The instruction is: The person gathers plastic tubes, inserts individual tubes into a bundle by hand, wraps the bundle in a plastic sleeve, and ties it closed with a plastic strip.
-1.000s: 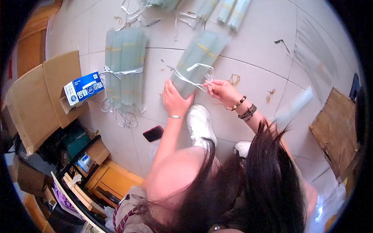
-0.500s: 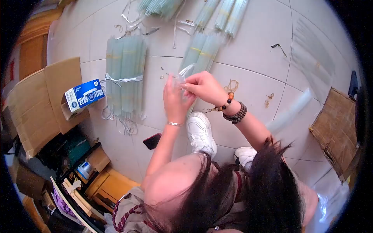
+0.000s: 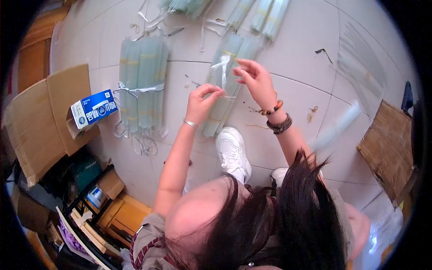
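Note:
A bundle of pale green translucent strips [image 3: 216,110] lies slanted on the floor in front of my white shoe, with yellowish bands around it. White ribbon [image 3: 224,69] lies across its upper part, and one end hangs down toward my left fingertips. My left hand [image 3: 204,101], over the bundle's left edge, is pinched on that ribbon end. Just right of the ribbon, my right hand [image 3: 257,83] is raised over the bundle with loosely curled, parted fingers and nothing visible in them. Another bundle [image 3: 141,108], tied with white ribbon, lies to the left.
More strip bundles [image 3: 270,18] lie at the top. An open cardboard box [image 3: 49,117] with a blue carton [image 3: 96,108] stands left. Loose strips [image 3: 364,67] and flat cardboard [image 3: 389,148] are at the right. Rubber bands [image 3: 311,114] lie on the floor.
My hands came together over the bundle's lower part, then moved apart and upward. The right hand has let go of the ribbon, which now lies higher on the bundle.

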The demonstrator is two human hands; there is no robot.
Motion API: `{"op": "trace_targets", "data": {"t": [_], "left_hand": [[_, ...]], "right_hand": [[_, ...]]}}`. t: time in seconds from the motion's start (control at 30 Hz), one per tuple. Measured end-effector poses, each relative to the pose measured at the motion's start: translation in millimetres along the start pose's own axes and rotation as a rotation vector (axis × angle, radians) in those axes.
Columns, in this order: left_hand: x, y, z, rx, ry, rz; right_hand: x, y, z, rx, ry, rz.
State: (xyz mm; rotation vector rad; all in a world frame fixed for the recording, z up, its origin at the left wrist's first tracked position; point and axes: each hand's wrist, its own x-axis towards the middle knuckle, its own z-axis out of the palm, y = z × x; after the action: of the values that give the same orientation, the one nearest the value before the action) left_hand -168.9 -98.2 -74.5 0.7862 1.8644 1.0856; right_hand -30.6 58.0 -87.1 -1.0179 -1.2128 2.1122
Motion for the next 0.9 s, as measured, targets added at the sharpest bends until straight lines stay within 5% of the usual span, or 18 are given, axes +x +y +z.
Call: {"op": "trace_targets", "data": {"t": [0.03,0.17,0.27,0.4,0.5,0.57,0.7,0.8,0.9], "left_hand": [[-1,-3,3,-0.071,0.027,-0.021],[-4,-5,10,-0.124,0.099,-0.053],[-6,-8,13,-0.189,0.115,-0.037],[-11,11,19,-0.169,0.225,0.100],[-9,29,11,-0.017,0.443,0.231],[-8,52,-2,0.199,0.501,0.243],[-7,86,-7,0.391,0.281,0.303],[-3,99,1,0.416,0.004,0.386],[7,100,10,0.381,-0.237,0.430]], "right_hand": [[-7,7,-10,-0.237,-0.013,0.006],[-46,27,-4,-0.333,0.020,-0.099],[-52,34,2,-0.435,-0.160,-0.223],[-48,51,16,-0.421,-0.041,-0.222],[-51,50,20,0.256,0.023,0.222],[-55,46,24,0.384,0.039,0.335],[-49,49,20,0.214,-0.107,0.257],[-45,32,19,-0.563,-0.276,-0.270],[-40,37,13,-0.286,-0.360,-0.388]]}}
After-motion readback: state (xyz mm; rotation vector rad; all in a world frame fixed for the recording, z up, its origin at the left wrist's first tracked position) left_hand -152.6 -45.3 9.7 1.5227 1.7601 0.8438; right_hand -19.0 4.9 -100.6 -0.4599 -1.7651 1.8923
